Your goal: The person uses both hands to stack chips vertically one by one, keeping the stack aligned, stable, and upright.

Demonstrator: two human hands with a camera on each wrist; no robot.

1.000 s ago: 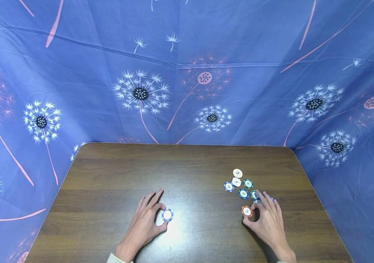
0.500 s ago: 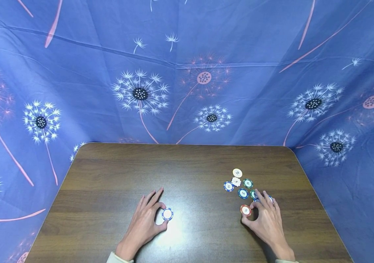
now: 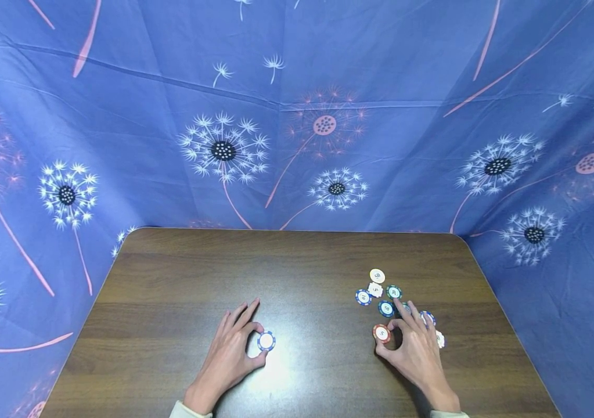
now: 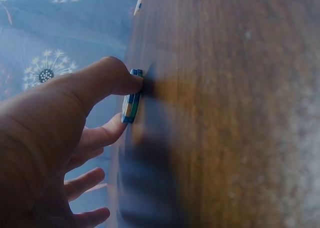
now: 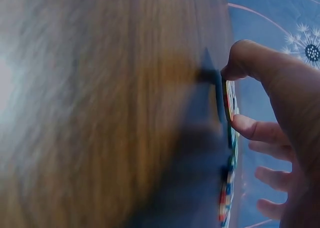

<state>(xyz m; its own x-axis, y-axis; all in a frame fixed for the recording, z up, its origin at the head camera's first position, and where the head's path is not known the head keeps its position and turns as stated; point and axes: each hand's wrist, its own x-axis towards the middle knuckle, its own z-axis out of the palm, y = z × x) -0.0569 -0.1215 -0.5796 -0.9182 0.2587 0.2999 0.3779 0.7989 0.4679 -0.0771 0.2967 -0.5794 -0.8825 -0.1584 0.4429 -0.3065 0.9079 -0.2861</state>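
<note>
Near the middle of the table, my left hand (image 3: pixel 227 353) pinches a blue-edged white poker chip (image 3: pixel 266 341) between thumb and index finger. From the side, in the left wrist view, its edge (image 4: pixel 132 100) shows two layers, like a short stack. My right hand (image 3: pixel 418 355) pinches a red poker chip (image 3: pixel 381 333) marked 5, close over the tabletop. The other fingers of that hand reach over a group of chips and partly cover a green chip (image 3: pixel 406 307). In the right wrist view the red chip (image 5: pixel 227 97) appears almost edge-on.
Beyond the right hand lie more chips: a cream one (image 3: pixel 377 276), a white one (image 3: pixel 375 290), a blue 10 chip (image 3: pixel 363 297), a green one (image 3: pixel 393 292) and a blue 50 chip (image 3: pixel 386 308). Others (image 3: pixel 428 318) sit beside its knuckles. A patterned blue cloth (image 3: pixel 286 174) surrounds the brown table (image 3: pixel 197 267).
My right hand has moved left with the red chip, uncovering blue and white chips on its right side. The left hand and its blue-edged chip have stayed put.
</note>
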